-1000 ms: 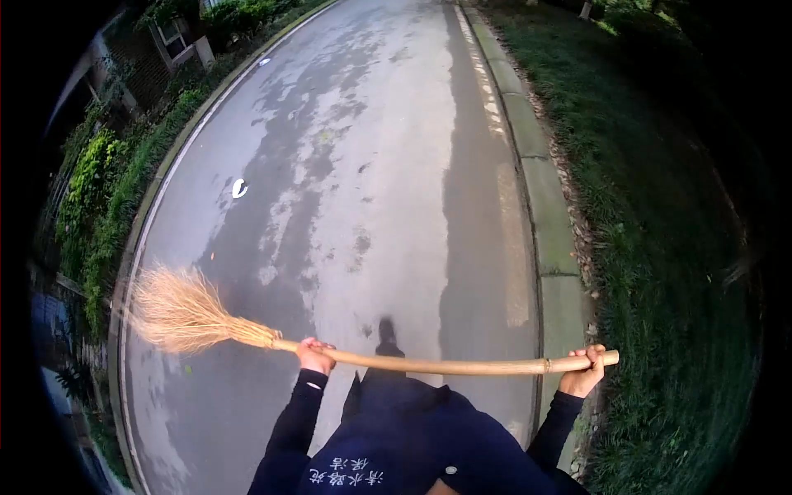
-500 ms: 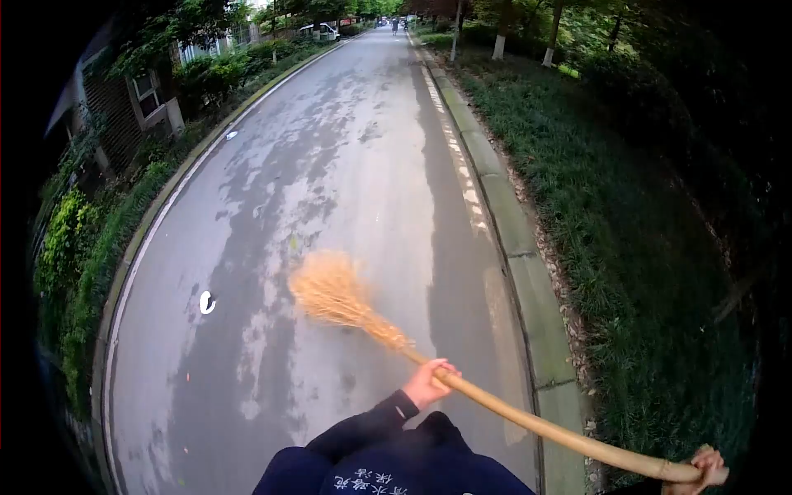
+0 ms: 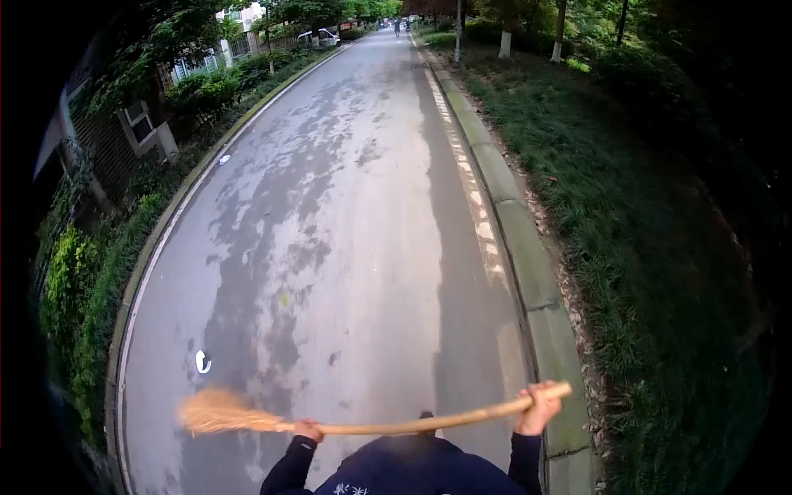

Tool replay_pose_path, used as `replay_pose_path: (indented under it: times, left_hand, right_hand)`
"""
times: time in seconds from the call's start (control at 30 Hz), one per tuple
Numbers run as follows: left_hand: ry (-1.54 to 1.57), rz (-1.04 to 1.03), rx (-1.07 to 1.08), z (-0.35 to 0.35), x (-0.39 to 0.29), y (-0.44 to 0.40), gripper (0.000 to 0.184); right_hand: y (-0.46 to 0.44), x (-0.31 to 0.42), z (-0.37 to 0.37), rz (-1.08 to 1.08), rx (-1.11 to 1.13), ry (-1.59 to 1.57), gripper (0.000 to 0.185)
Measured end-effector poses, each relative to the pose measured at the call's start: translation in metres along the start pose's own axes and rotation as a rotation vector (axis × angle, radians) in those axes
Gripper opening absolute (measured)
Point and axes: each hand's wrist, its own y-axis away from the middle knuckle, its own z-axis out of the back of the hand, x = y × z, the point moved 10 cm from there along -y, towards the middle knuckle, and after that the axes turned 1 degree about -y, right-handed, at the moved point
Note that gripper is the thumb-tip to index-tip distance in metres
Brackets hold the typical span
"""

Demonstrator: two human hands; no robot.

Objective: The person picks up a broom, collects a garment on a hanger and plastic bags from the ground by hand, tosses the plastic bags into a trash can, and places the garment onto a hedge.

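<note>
A straw broom (image 3: pixel 396 427) with a long wooden handle lies almost level across the front of my body. Its bristle head (image 3: pixel 219 412), slightly blurred, points left over the road. My left hand (image 3: pixel 308 430) is wrapped round the handle just behind the bristles. Near the opposite end, my right hand (image 3: pixel 538 407) grips the handle close to its tip. A crumpled white piece of litter (image 3: pixel 203 361) lies on the pavement a little beyond the bristles. Farther up, a small yellow-green leaf (image 3: pixel 285 300) rests on the road.
The paved road (image 3: pixel 371 272) runs straight ahead, with a stone kerb (image 3: pixel 532 256) and grass (image 3: pixel 610 247) on the right. Bushes (image 3: pixel 70 264) line the left edge. Another white scrap (image 3: pixel 224 159) lies by the left kerb. A distant person (image 3: pixel 397 28) and a parked vehicle (image 3: pixel 325 38) stand ahead.
The broom has swung to the left and back toward me, turning from slanted to nearly level. Both hands moved left with it, the right one also forward. The litter appears nearer.
</note>
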Motion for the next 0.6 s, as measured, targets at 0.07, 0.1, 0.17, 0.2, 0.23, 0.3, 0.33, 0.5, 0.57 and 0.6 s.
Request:
replay_pose_path:
  times: [0.07,0.1,0.17,0.2,0.23,0.3,0.33,0.5,0.57,0.6]
  left_hand:
    - [0.396,-0.286,-0.351,0.030,-0.068,0.002,0.017]
    - [0.523,-0.497,-0.416,0.006,-0.084,0.030,0.013]
    - [0.521,-0.564,-0.329,-0.055,-0.121,0.066,0.017]
    - [0.519,-0.602,-0.305,-0.075,-0.143,0.066,0.019]
    - [0.562,-0.544,-0.325,-0.100,-0.159,0.053,0.020]
    - [0.595,-0.464,-0.246,-0.150,-0.193,0.009,0.021]
    - [0.588,-0.439,-0.150,-0.185,-0.212,-0.027,0.020]
    - [0.466,-0.124,0.169,-0.468,-0.305,-0.135,0.020]
    - [0.402,0.043,0.364,-0.574,-0.330,-0.154,0.019]
    - [0.464,0.166,0.362,-0.633,-0.345,-0.178,0.018]
  right_hand:
    - [-0.045,-0.087,-0.043,-0.327,0.076,-0.075,0.029]
    - [-0.066,-0.104,-0.077,-0.361,0.118,-0.131,0.030]
    - [-0.094,-0.139,-0.141,-0.425,0.195,-0.188,0.029]
    - [-0.111,-0.153,-0.170,-0.443,0.227,-0.196,0.028]
    - [-0.132,-0.160,-0.201,-0.405,0.258,-0.193,0.027]
    - [-0.176,-0.158,-0.262,-0.306,0.302,-0.199,0.027]
    - [-0.204,-0.157,-0.291,-0.244,0.318,-0.204,0.028]
    - [-0.325,-0.121,-0.369,0.083,0.107,-0.185,0.031]
    - [-0.332,-0.069,-0.391,0.285,0.064,-0.161,0.031]
    - [-0.336,-0.043,-0.408,0.403,0.010,-0.152,0.030]
